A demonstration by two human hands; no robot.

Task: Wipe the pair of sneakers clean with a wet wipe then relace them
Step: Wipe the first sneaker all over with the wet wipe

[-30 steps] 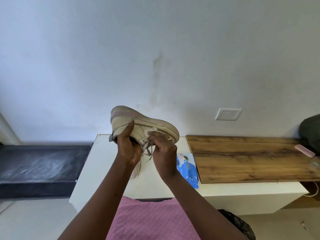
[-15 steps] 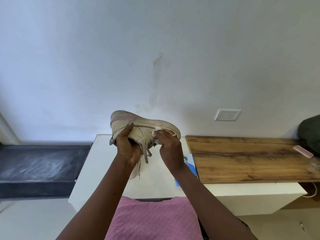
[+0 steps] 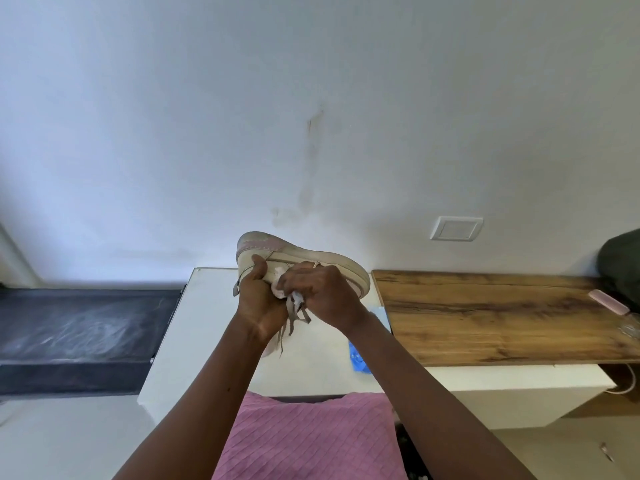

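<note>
Clasping the sneaker (sole up) from below, left hand neighbours right hand clutching a wipe.

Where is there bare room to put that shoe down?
The left part of the white table, between its edge and the left hand gripping the shoe, is bare. So is most of the wooden board, up to the pink object at its right end. Crowded: by the right hand, where a blue packet lies.

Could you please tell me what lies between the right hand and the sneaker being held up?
A crumpled white wet wipe, which the grip of the right hand presses against the side of the sneaker; the head view shows it.
</note>
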